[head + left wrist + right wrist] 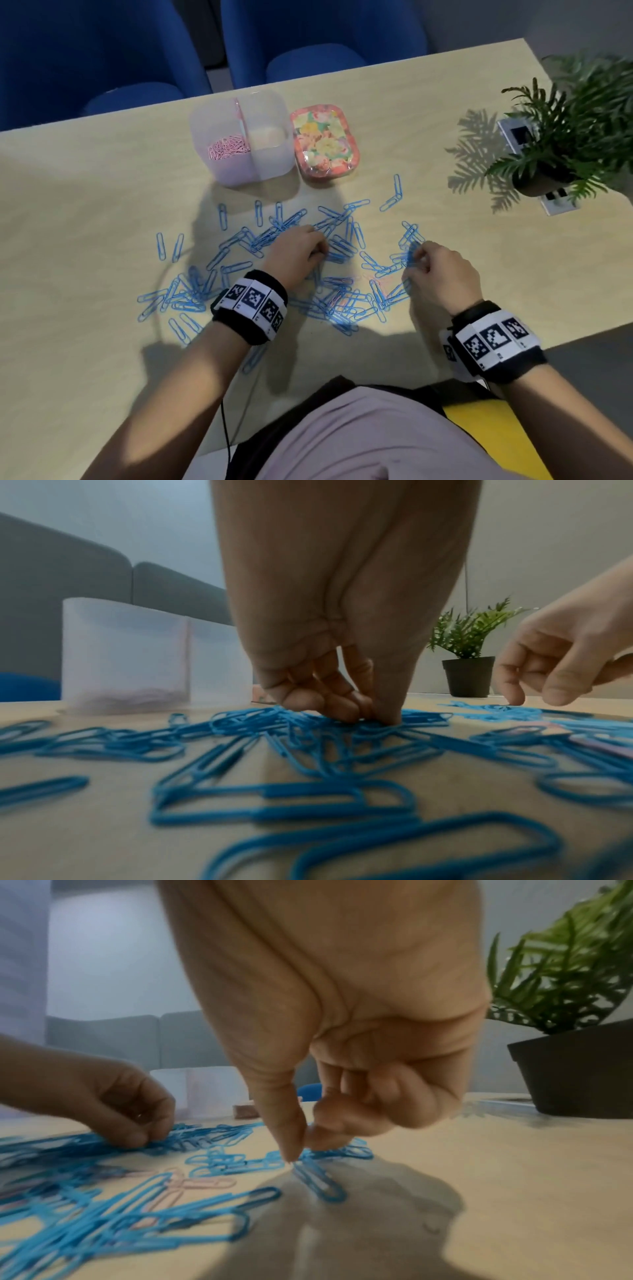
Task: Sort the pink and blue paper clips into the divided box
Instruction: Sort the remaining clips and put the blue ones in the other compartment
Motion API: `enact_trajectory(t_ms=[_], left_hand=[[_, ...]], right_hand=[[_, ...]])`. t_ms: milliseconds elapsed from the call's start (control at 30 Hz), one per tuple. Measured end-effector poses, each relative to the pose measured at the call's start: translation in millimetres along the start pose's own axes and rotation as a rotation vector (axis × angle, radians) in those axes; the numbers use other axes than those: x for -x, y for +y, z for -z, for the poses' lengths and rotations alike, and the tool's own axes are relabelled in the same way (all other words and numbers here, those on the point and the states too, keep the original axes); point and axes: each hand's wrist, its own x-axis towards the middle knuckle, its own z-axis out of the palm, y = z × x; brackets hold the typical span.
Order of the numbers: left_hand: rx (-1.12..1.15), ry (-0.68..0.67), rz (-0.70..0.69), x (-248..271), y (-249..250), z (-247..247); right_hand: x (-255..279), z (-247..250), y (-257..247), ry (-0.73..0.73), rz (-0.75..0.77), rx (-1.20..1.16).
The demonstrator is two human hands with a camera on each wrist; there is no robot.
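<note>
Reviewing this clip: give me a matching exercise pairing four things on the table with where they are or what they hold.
Things:
1. divided box
2. floral tin
3. potted plant
4. right hand

States:
A. at the table's right edge
B. pinches blue clips
C. pink clips in its left compartment
D. just right of the box

Pairs: 1-C, 2-D, 3-A, 4-B

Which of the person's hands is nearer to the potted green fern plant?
Right. The right hand pinches blue paper clips just left of the potted green fern plant; the left hand works farther left, mid-pile.
</note>
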Motion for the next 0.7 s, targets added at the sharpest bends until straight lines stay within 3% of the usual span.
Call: enact_trajectory(t_ms=[67, 200, 367, 467, 567, 700], left_hand=[[-0.044, 0.074, -0.002, 0.4, -2.7, 1.4], [-0.066, 0.059, -0.099, 3.2, 13.0, -5.7], [-0.180, -0.068, -0.104, 2.2, 34.0, -22.4], [-0.223, -0.101, -0.074, 3.0, 40.2, -30.1], [-0.192, -0.119, -0.047, 5.0, 41.9, -34.0], [-0.070, -0.118, 0.013, 7.3, 33.4, -27.9]], right_hand=[[4.2, -1.2, -4.2, 0.040, 0.126, 0.009], [12.2, -7.8, -13.0, -0.144, 0.286, 0.034], [14.1, -12.3, -19.0, -0.131, 0.265, 0.097], [16.5, -20.8, -20.2, -0.133, 0.146, 0.068], [17.4, -26.7, -23.1, -0.161, 0.084, 0.024], [21.6, -28.0, -27.5, -0.114, 0.130, 0.034]])
